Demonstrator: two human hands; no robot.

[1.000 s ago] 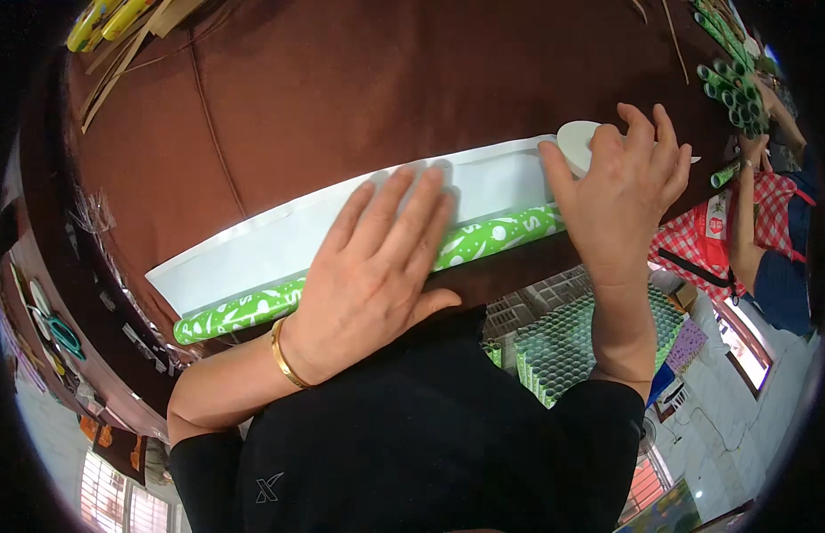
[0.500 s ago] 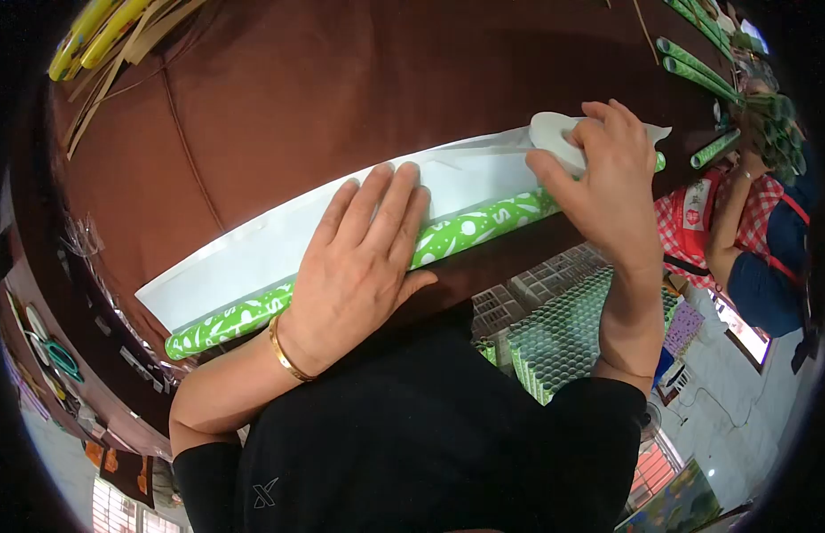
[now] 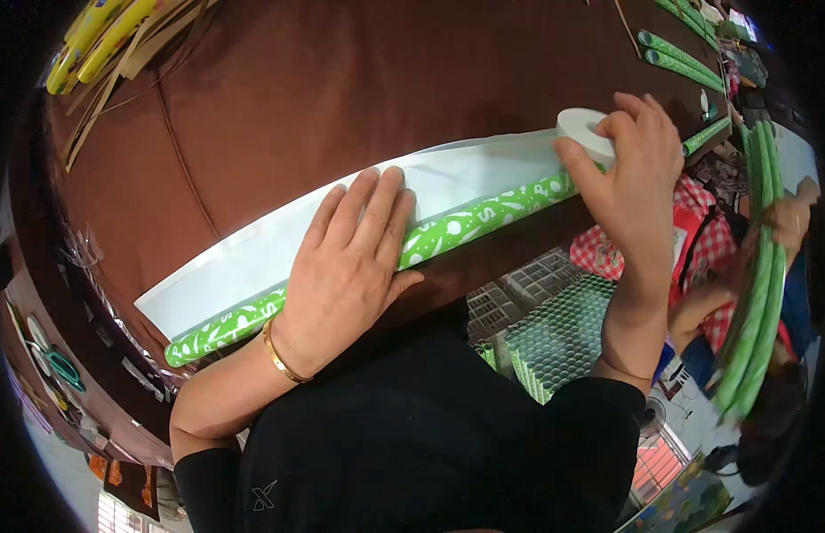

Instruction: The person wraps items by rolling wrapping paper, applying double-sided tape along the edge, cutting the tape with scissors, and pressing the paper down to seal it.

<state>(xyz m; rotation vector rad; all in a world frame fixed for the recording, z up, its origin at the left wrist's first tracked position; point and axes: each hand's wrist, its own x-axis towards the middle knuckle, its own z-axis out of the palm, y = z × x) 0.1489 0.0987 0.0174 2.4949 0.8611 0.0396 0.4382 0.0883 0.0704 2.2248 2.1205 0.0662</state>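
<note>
A long sheet lies on the brown cloth, white side up, its near edge rolled into a green patterned paper roll [image 3: 475, 219]. Flat across the roll and the white sheet [image 3: 253, 240] rests my left hand [image 3: 346, 258], fingers stretched out and pressing down. At the far right end, my right hand [image 3: 630, 169] grips a roll of white tape [image 3: 581, 124] between thumb and fingers, just above the sheet's edge. The right end of the green roll is hidden behind that hand.
Yellow rolls [image 3: 106, 49] and brown strips lie at the upper left; teal-handled scissors [image 3: 64, 369] at the lower left. More green rolls [image 3: 683, 67] lie at the upper right. A co-worker on the right holds long green rolls [image 3: 759, 275]. Boxed tubes [image 3: 559, 324] stand below the table edge.
My right hand has shifted slightly right with the tape roll, and the loose white flap beside it no longer shows. My left hand stays nearly still. The co-worker has swung the green rolls down.
</note>
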